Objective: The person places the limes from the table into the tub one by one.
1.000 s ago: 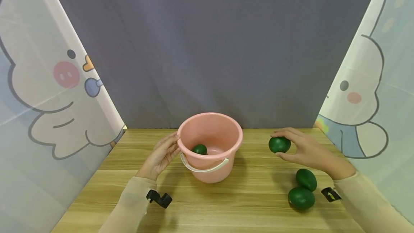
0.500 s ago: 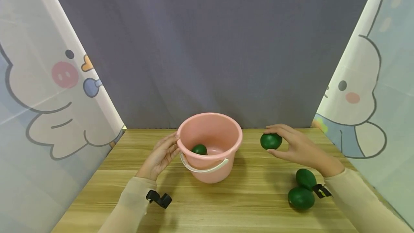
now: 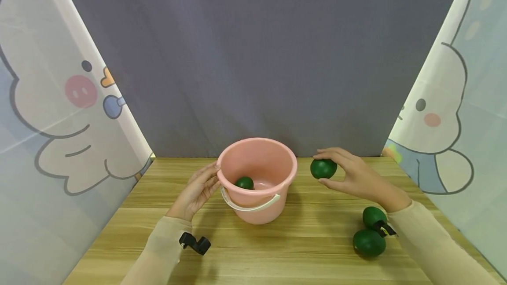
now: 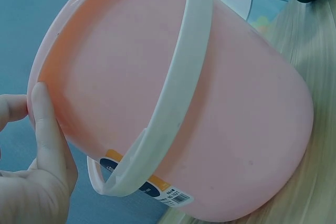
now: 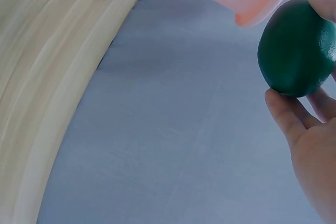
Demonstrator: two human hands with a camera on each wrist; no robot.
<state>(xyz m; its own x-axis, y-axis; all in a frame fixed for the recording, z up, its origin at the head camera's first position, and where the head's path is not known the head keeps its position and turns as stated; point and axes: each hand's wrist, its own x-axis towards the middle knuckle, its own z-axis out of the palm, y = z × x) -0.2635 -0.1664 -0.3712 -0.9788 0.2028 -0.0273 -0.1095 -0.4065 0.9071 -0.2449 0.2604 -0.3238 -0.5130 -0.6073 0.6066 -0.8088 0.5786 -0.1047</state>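
Observation:
A pink bucket (image 3: 277, 197) with a white handle (image 3: 253, 208) stands on the wooden table. Inside it lies one dark green avocado (image 3: 244, 183). My left hand (image 3: 198, 190) holds the bucket's rim at its left side; in the left wrist view a finger and the thumb (image 4: 47, 129) touch the rim from two sides. Right of the bucket, my right hand (image 3: 352, 175) grips another avocado (image 3: 323, 169) between thumb and fingers, above the table. The right wrist view shows this smooth, egg-shaped avocado (image 5: 294, 51) close to the bucket's rim (image 5: 268, 3).
Two more avocados lie on the table at right, one (image 3: 369, 242) in front of the other (image 3: 373, 215), beneath my right forearm. A grey curtain (image 3: 253, 56) hangs behind the table (image 3: 158, 214). Cartoon-printed cloths (image 3: 435, 122) flank both sides.
My right hand has moved left toward the bucket with the avocado in its grip. The left hand and the bucket have stayed in place.

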